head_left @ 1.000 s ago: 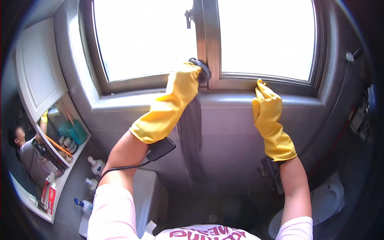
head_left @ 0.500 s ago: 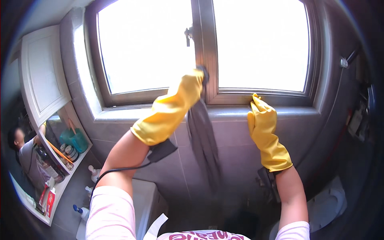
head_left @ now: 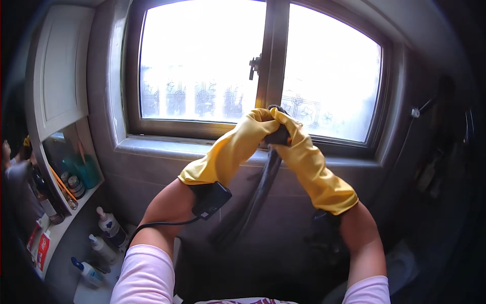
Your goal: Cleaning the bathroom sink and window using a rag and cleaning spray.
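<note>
Both my hands wear long yellow rubber gloves and meet in front of the window frame (head_left: 274, 61), near its central post. My left hand (head_left: 252, 127) is closed on a dark grey cloth (head_left: 264, 183). Right beside it, my right hand (head_left: 292, 130) also closes on the cloth, with a bunched part of it between the two gloves. A long end of the cloth hangs down below them, blurred at its lower tip. Some fingertips are hidden behind the bunched cloth.
A tiled sill (head_left: 197, 150) runs under the window, and a handle (head_left: 253, 68) sits on its left sash. To the left are a white cabinet (head_left: 62, 71) with a mirror, a teal cup (head_left: 89, 173) on its shelf, and several pump bottles (head_left: 111, 228). A toilet (head_left: 402, 266) stands dimly at lower right.
My right hand has left the lower window frame and moved left to the cloth, taking hold of it. My left hand has lowered a little. The view has shifted.
</note>
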A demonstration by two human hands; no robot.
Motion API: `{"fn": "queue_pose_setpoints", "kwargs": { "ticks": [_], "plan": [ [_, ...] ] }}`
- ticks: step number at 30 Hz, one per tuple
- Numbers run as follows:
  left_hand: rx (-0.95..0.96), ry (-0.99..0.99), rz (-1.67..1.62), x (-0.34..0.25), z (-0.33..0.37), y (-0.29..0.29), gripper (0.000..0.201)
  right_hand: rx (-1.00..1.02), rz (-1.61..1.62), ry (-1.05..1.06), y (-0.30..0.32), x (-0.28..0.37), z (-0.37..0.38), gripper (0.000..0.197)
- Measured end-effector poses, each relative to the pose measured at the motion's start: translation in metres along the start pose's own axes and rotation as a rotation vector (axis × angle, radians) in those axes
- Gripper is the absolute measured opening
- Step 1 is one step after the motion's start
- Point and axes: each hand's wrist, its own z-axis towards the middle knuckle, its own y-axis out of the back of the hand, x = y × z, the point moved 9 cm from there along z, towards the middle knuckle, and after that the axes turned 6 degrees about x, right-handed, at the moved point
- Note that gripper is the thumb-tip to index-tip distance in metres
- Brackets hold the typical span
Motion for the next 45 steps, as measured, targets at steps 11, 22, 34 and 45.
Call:
{"fn": "queue_pose_setpoints", "kwargs": {
  "ticks": [11, 22, 34, 45],
  "plan": [
    [-0.741, -0.06, 1.379, -0.032, -0.092, 0.142, 0.037, -0.26, -0.82, 0.577, 0.04, 0.088, 0.164, 0.067],
    [-0.542, 0.22, 1.391, -0.015, -0.09, 0.148, 0.028, 0.425, -1.381, -0.152, -0.087, -0.012, 0.118, 0.007],
    [-0.541, 0.071, 1.524, -0.015, -0.089, 0.146, 0.033, 0.349, -1.329, 0.054, -0.075, 0.025, 0.149, 0.023],
    [-0.575, 0.082, 1.576, -0.012, -0.09, 0.14, 0.032, 0.132, -1.904, 0.423, 0.007, 0.055, 0.218, 0.014]
  ]
}}
